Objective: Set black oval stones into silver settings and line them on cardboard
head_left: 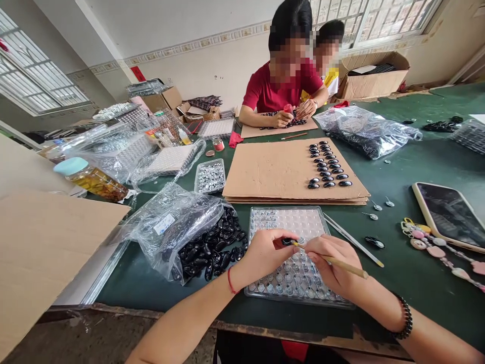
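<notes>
Black oval bead (287, 241) pinched in the left hand (265, 253) over the clear compartment tray (280, 220); right hand (333, 263) grips a thin wooden stick (341, 262), tip touching the bead.

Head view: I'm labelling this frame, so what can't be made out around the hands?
- Stick tip: hidden between the left hand and right hand.
- Black piece at the fingertips: too small to identify.
- Tray middle: covered by both hands.
- Phone: right side cut off by the frame edge.
</notes>
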Tool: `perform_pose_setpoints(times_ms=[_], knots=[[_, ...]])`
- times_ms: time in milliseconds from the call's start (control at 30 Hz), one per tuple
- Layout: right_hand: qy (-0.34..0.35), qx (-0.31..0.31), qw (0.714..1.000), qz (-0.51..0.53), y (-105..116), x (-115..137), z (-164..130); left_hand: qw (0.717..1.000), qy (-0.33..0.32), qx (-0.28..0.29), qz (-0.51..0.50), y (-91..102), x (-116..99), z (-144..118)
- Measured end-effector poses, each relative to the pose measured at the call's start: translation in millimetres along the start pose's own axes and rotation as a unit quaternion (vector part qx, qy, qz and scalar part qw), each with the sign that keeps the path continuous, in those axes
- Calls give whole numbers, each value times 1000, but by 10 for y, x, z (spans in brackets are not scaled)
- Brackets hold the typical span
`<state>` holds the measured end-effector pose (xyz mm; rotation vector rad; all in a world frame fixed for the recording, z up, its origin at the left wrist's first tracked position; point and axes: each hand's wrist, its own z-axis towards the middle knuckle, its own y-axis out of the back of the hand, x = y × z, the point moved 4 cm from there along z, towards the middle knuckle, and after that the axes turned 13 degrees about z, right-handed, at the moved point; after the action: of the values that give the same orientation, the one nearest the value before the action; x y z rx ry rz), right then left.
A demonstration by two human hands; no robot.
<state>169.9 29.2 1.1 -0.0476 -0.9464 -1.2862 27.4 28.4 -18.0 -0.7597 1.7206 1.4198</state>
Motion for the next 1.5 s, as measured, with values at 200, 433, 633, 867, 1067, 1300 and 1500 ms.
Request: perform_pose_setpoints(times_ms=[200,433,633,867,1067,1300,1500], knots=[[-135,-49,979,144,-4,-147,18,999,17,34,-17,-48,-4,-32],[-399,-231,717,523,113,-414,47,997,26,11,-74,127,-71,184],[-379,-202,727,536,94,-303,58,997,7,-42,-57,199,-151,1045],[-360,-205,731,543,160,-252,112,988,-24,-142,60,-33,-181,2185],[-339,-221,724,558,214,-261,139,974,-11,-191,119,-145,-187,2330],[-286,-320,773,467,460,-389,120,917,-125,-377,26,122,-1020,1391],[-249,-145,949,130,367,-356,118,940,-228,-252,28,-62,-1592,-784]])
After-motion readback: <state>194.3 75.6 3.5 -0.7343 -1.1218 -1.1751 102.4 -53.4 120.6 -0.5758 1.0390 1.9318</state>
